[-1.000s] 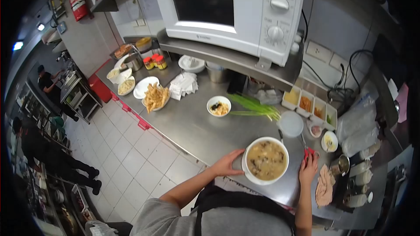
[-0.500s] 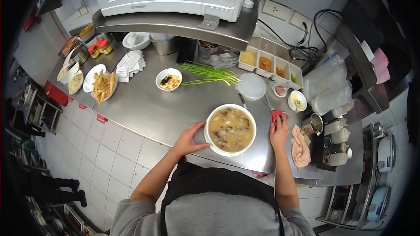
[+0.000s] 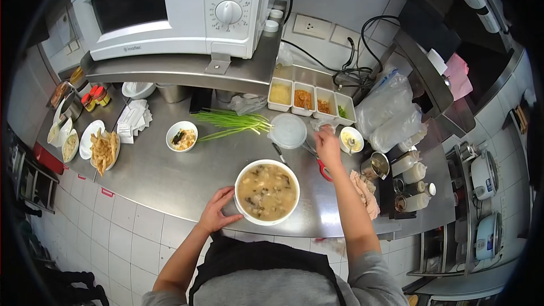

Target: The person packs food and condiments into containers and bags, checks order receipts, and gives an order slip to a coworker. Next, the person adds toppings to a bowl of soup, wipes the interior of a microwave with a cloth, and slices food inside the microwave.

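A white bowl of soup with dark and pale pieces point(image 3: 267, 192) stands near the counter's front edge. My left hand point(image 3: 218, 209) rests against the bowl's left side, thumb and fingers apart. Further up on the right, my right hand point(image 3: 327, 146) is over the small dish with pinkish contents, which it mostly covers; its fingertips point down, and what they hold, if anything, is hidden. Below that hand lie red-handled scissors point(image 3: 324, 171), partly behind my wrist. A round translucent lid point(image 3: 287, 131) and a black pen-like object point(image 3: 279, 153) lie above the soup bowl.
Green onions point(image 3: 235, 123) and a small bowl of food point(image 3: 182, 136) lie mid-counter. A microwave point(image 3: 170, 11) sits on the shelf. Four white tubs stand at the back, a small bowl with a spoon point(image 3: 351, 140) and bottles point(image 3: 416, 171) at right, fried food point(image 3: 104, 150) at left.
My right hand has left the scissors and moved up to the small dish. My left hand stays at the soup bowl. The view has shifted to the right.
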`<state>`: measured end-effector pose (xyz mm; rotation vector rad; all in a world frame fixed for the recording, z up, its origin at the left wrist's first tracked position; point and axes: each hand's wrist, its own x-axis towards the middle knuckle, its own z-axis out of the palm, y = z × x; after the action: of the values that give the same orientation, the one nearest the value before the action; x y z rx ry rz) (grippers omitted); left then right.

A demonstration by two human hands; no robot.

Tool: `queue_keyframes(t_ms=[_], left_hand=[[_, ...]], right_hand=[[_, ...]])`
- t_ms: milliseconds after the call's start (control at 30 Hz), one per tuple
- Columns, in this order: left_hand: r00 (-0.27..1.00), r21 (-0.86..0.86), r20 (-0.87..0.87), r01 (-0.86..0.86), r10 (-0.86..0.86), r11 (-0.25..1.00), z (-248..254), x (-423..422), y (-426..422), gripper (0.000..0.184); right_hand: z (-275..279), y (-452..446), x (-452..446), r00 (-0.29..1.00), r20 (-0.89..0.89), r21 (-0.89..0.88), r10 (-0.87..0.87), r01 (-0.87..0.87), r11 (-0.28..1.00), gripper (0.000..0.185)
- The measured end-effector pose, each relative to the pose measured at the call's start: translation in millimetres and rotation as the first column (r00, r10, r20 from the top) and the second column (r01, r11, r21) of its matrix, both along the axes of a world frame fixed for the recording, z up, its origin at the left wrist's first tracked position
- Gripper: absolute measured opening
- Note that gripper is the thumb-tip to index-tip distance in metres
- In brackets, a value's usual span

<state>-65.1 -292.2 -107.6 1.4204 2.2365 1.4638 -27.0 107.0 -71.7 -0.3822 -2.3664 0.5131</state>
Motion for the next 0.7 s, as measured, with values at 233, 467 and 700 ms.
queue_keyframes(t_ms=[233,467,700], left_hand=[[1.0,0.008,-0.009,-0.017,0.018,1.0,3,-2,2,0.068],[1.0,0.043,-0.008,-0.017,0.017,0.999,3,-4,3,0.063],[1.0,0.016,0.027,-0.011,0.01,1.0,2,-7,2,0.059]], right_hand=[[32,18,-91,1.0,0.018,0.017,0.022,-0.022,1.0,0.011],[24,-4,-140,0.976,0.18,0.007,0.12,-0.123,0.992,0.013],[21,3,-198,0.919,0.378,0.296,-0.109,-0.009,0.955,0.015]])
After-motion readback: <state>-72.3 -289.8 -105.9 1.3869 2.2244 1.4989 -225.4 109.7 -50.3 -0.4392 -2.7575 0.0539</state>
